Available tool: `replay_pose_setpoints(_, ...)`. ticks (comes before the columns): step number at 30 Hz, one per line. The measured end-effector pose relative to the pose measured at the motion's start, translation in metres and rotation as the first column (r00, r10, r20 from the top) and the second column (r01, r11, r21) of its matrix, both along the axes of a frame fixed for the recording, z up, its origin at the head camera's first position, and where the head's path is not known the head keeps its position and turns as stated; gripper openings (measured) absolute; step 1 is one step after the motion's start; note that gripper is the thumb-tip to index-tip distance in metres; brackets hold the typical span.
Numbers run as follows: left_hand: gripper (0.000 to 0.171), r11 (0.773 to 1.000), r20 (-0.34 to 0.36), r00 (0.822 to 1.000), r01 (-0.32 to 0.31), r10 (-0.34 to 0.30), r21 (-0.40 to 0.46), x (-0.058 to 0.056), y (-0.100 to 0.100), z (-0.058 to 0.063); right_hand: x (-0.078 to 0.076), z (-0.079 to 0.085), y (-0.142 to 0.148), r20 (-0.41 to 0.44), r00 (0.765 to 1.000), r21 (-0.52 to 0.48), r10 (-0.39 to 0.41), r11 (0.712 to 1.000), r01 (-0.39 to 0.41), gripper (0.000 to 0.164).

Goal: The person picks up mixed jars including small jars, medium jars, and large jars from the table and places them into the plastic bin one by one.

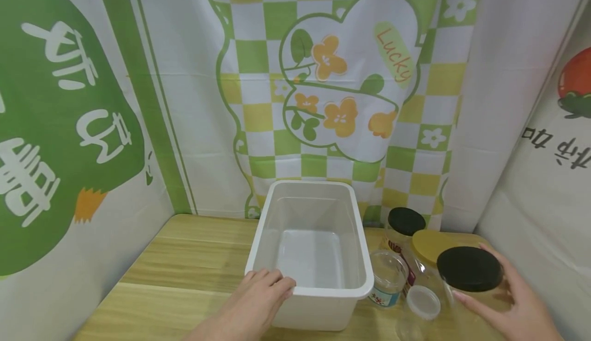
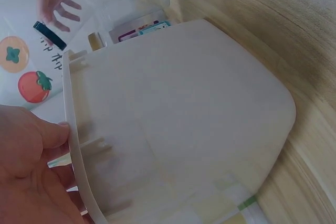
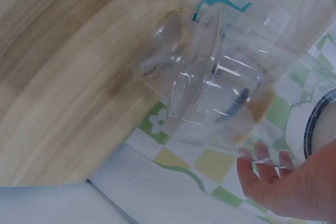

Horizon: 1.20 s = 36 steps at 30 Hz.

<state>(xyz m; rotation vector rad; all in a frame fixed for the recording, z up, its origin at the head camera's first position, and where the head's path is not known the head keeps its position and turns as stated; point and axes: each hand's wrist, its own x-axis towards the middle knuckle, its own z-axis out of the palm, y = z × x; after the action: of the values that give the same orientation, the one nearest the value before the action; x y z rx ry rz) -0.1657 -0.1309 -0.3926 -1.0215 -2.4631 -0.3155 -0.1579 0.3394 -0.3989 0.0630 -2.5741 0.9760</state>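
My left hand (image 1: 254, 300) grips the near rim of a white plastic bin (image 1: 318, 313), fingers curled over the edge. The left wrist view shows its thumb and fingers on either side of the bin's rim (image 2: 73, 129). Inside, the bin's floor (image 1: 309, 259) is bare. To the right, my right hand (image 1: 521, 300) holds a clear jar with a black lid (image 1: 470, 269), gripping it around the side below the lid. In the right wrist view the transparent jar (image 3: 210, 98) is tilted by the camera angle; whether its base touches the table cannot be told.
Right of the bin stand a black-lidded jar (image 1: 406, 221), a yellow-lidded jar (image 1: 434, 246), a clear tub with a blue label (image 1: 388, 274) and a small white-lidded container (image 1: 423, 303). Patterned cloth (image 1: 258, 115) hangs behind the wooden table (image 1: 194, 259) and at both sides.
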Motion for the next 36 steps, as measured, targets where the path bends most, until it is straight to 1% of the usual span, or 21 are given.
replay_pose_setpoints(2,0.005,1.000,-0.003,1.000,0.004,-0.004,0.002,0.000,0.000,0.000,0.000,0.002,-0.002,-0.035,0.999,-0.003,0.014,1.000,-0.014,0.105)
replay_pose_setpoints(4,0.005,1.000,0.001,1.000,0.007,-0.007,0.001,0.000,-0.001,0.000,0.001,0.006,-0.005,-0.049,0.999,0.005,0.020,1.000,-0.020,0.104)
replay_pose_setpoints(7,0.005,1.000,0.003,1.000,0.013,-0.013,-0.001,0.000,-0.001,0.000,0.000,0.018,-0.010,-0.019,0.999,0.035,0.027,0.999,-0.026,0.105)
replay_pose_setpoints(10,0.004,1.000,0.001,1.000,0.014,-0.014,-0.003,0.001,-0.002,0.000,0.000,0.031,-0.015,0.031,0.999,0.068,0.027,0.997,-0.029,0.106)
replay_pose_setpoints(12,0.004,1.000,-0.002,1.000,0.018,-0.018,-0.003,0.001,-0.002,0.000,-0.001,0.037,-0.018,0.021,0.999,0.084,0.047,0.995,-0.049,0.106)
replay_pose_setpoints(16,0.004,1.000,-0.004,1.000,0.023,-0.023,-0.002,0.001,-0.002,0.001,0.000,0.043,-0.025,-0.064,0.994,0.104,0.092,0.991,-0.085,0.105)
replay_pose_setpoints(19,0.004,1.000,0.007,1.000,0.021,-0.021,-0.005,0.002,-0.002,0.001,0.000,0.048,-0.030,-0.089,0.991,0.115,0.102,0.989,-0.091,0.103)
replay_pose_setpoints(24,0.004,1.000,0.028,1.000,0.011,-0.011,-0.022,0.003,-0.001,0.004,-0.004,0.057,-0.035,-0.059,0.992,0.123,0.111,0.987,-0.103,0.102)
replay_pose_setpoints(31,0.005,0.999,0.054,0.999,0.006,-0.004,-0.046,0.002,-0.001,0.007,-0.008,0.066,-0.041,-0.105,0.982,0.124,0.156,0.982,-0.142,0.099)
replay_pose_setpoints(36,0.007,0.998,0.073,0.997,0.013,-0.009,-0.057,0.002,-0.001,0.009,-0.010,0.073,-0.046,-0.076,0.983,0.141,0.164,0.978,-0.152,0.098)
